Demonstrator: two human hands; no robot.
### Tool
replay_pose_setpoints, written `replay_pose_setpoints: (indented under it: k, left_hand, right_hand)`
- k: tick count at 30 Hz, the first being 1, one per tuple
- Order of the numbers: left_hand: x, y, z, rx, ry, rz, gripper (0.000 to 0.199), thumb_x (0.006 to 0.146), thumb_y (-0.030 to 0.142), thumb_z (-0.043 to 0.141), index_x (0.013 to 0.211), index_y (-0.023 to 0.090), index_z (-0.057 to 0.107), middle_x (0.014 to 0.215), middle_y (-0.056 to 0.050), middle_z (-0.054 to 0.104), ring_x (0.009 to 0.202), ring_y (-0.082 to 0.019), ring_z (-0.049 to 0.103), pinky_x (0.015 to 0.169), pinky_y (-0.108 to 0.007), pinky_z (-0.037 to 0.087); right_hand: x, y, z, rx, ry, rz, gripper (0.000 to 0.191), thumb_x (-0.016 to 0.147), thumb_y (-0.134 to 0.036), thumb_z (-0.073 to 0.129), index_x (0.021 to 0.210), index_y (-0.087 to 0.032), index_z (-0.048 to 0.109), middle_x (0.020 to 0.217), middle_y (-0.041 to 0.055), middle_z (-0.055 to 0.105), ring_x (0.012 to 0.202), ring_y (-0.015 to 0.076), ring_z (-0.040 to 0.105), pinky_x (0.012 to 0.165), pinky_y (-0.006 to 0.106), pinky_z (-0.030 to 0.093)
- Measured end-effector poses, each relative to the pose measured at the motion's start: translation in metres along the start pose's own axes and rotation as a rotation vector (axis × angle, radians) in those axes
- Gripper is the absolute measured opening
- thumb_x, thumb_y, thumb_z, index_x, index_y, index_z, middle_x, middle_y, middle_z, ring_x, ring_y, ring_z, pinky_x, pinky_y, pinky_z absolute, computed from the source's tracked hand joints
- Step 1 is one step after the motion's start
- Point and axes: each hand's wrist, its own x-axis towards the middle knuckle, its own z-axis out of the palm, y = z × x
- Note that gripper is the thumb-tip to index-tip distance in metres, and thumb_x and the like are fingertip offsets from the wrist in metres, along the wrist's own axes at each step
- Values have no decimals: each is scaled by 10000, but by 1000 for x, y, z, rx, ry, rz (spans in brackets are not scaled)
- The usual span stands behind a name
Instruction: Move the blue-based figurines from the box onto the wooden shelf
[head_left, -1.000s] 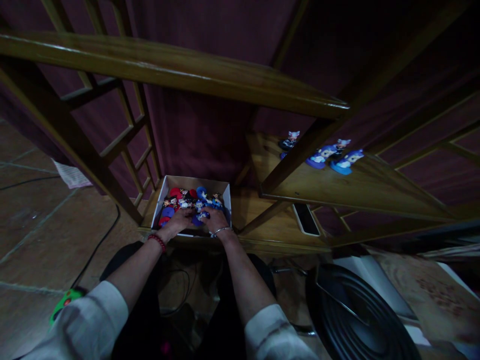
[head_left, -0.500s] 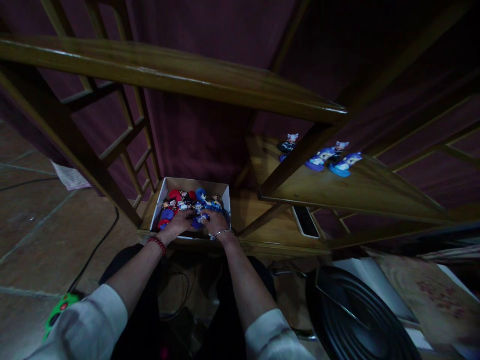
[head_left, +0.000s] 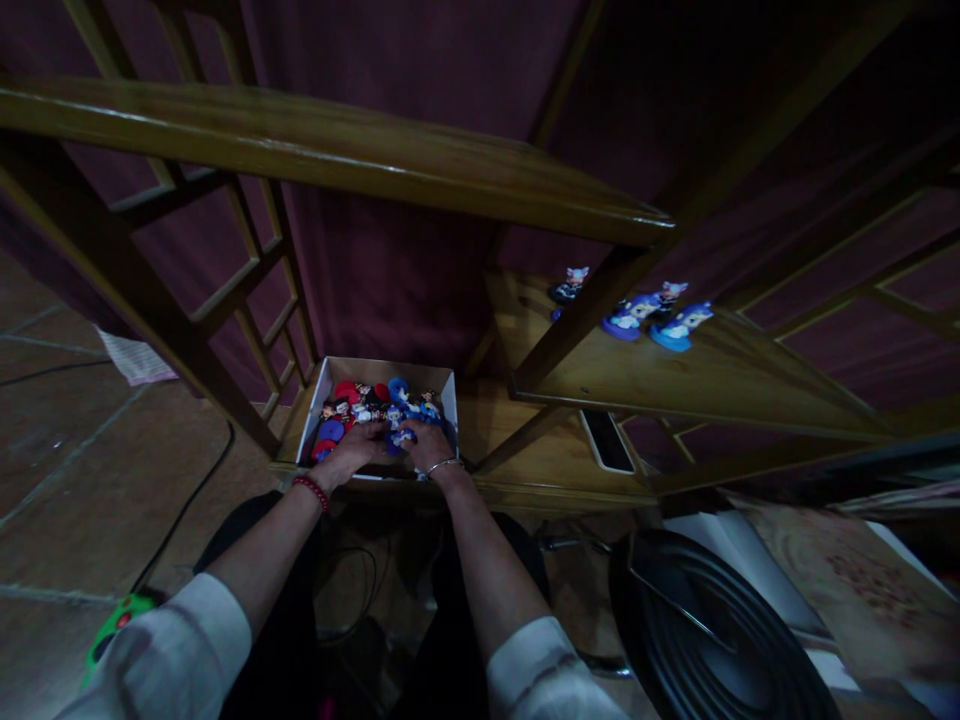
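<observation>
A white-walled cardboard box (head_left: 452,395) sits low on the wooden shelf, full of small figurines on red, blue and purple round bases. Both my hands reach down into it. Between them is a blue-and-white figurine (head_left: 401,437) with a purple base. My right hand (head_left: 427,447), with a silver bangle at the wrist, is closed on its right side. My left hand (head_left: 358,448), wearing a red bead bracelet, has its fingers curled against the left side. The fingertips are partly hidden in the dim light. A purple base (head_left: 331,431) lies left of my left hand.
Several figurines (head_left: 681,327) stand on the higher shelf (head_left: 720,375) at the right, partly behind a slanting wooden post (head_left: 577,325). A phone (head_left: 607,441) lies on the lower shelf. A black ridged stool (head_left: 697,620) is at lower right, and a green object (head_left: 112,635) on the floor at left.
The view has shifted slightly, so the whole scene sits a little further left. My hands stay around the figurine in the box, with only a small shift of the fingers.
</observation>
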Motion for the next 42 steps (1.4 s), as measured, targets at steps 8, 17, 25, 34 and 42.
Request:
replay_pose_setpoints:
  k: [8,17,25,34,42]
  left_hand:
    - [-1,2,3,-218,41,-90,405,611,36,532,1013,86,526,841,-56,619,619,-91,554,620,-255,486]
    - [-4,6,1,-337,136,-181,231,651,27,555,873,86,551,702,-39,607,627,-106,579,662,-278,509]
    - [4,-5,-1,-325,91,-176,197,658,55,559,854,80,557,717,-48,616,631,-112,587,690,-293,507]
    - [0,-2,1,-338,90,-167,155,632,26,558,775,85,556,725,-54,622,670,-146,591,698,-310,504]
    - [-3,2,1,-321,35,-151,149,613,43,572,761,62,567,681,-45,624,640,-141,591,704,-324,493]
  right_hand:
    - [-1,-3,-3,-6,-29,-13,265,716,-143,514,956,-232,585,917,12,632,870,143,565,791,233,400]
    - [-1,-7,-4,-46,-50,8,283,748,-186,477,1018,-198,560,973,49,621,909,157,558,809,238,389]
    - [1,-6,-2,-64,-59,8,298,752,-193,472,1039,-214,552,1005,38,613,937,154,548,823,234,385]
    - [1,-4,0,-36,-37,34,320,730,-225,511,1047,-203,544,1006,47,615,938,166,551,835,251,390]
    - [0,-6,-2,-9,-14,31,276,709,-200,537,981,-213,580,948,25,634,878,147,569,801,237,411]
